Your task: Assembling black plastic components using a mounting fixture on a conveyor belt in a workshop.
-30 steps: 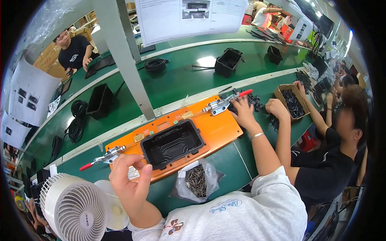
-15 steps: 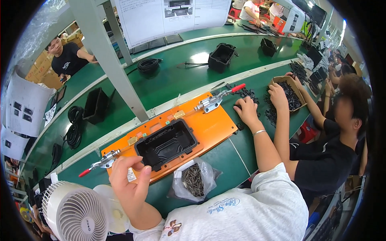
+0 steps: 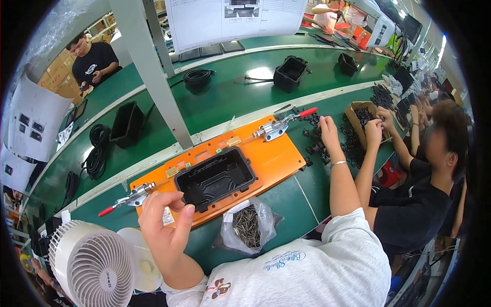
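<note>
- Left hand (image 3: 166,225) is raised at about 7 o'clock from the black rectangular plastic housing (image 3: 215,179). Thumb and fingertips are pinched together around something small and pale. It's too tiny for me to say what it is.
- Right hand (image 3: 327,130) is stretched out to 2 o'clock, with the fingers curled down onto a scatter of small black plastic clips (image 3: 311,148) on the green bench top (image 3: 286,204). I can't tell if it has actually got hold of one.
- The housing sits open side up in the middle of the flat orange jig plate (image 3: 276,158). A red-handled toggle clamp (image 3: 279,128) is at its 1 o'clock and another red-handled clamp (image 3: 128,197) at its 8 o'clock.
- My read is that this is the parts-picking stage, with the housing seated and nothing being fitted into it yet. Getting a single clip out of that tangle calls for a fine fingertip pinch, then bringing it back over the open housing.
- Containers:
  - The housing has only its own moulded ribs inside, as far as I can see.
  - The crumpled clear plastic bag (image 3: 248,227) at 5 o'clock is open and holds a heap of dark metal screws.
  - The brown cardboard box (image 3: 354,108) at 2 o'clock is full of black parts, and a co-worker's hands are in it.
</note>
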Demonstrator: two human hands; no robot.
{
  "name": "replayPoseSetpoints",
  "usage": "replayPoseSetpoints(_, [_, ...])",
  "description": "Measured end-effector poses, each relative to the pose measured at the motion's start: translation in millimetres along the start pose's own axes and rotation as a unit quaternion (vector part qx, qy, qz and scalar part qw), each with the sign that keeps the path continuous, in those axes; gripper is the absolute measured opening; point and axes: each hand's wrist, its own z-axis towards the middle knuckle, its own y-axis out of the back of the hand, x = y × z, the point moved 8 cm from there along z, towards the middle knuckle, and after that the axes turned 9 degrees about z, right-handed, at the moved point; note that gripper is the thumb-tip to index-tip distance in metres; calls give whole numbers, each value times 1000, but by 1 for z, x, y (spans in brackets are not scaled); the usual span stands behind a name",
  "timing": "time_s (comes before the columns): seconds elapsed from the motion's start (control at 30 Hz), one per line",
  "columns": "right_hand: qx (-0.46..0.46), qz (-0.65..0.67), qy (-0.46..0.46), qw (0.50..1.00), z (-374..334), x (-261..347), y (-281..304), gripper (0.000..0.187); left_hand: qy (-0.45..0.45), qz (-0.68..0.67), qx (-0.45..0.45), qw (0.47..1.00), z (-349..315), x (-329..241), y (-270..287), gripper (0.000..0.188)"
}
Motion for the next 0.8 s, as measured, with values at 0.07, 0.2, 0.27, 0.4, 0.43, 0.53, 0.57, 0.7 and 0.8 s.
replayPoseSetpoints(0.07, [-9, 90, -17, 996, 1, -8, 8, 34, 1, -7, 4, 1000, 1, 0, -2, 22])
replayPoseSetpoints(0.2, [-21, 399, -198, 895, -13, -2, 7, 25, 7, -6, 10, 1000, 2, 3, -5, 23])
replayPoseSetpoints(0.27, [12, 500, -221, 837, -23, 17, 3, 19, 10, -9, 15, 1000, 2, 4, -8, 23])
replayPoseSetpoints(0.4, [172, 650, -216, 708, -62, 105, -41, 17, 12, -20, 75, 997, 1, -1, -35, 22])
replayPoseSetpoints(0.43, [193, 655, -213, 699, -71, 124, -49, 17, 8, -26, 108, 994, 0, -3, -46, 21])
replayPoseSetpoints(0.53, [242, 641, -191, 703, -89, 168, -71, 15, -30, -42, 151, 987, -1, -10, -67, 21])
replayPoseSetpoints(0.57, [239, 634, -199, 708, -94, 178, -77, 12, -27, -38, 149, 988, -2, -11, -70, 21])
replayPoseSetpoints(0.7, [194, 424, -80, 881, -86, 173, -86, 4, -75, -24, 156, 985, -3, -19, -74, 20])
replayPoseSetpoints(0.8, [185, 129, 93, 970, -93, 184, -83, 4, -65, -23, 157, 985, -1, -12, -70, 21])
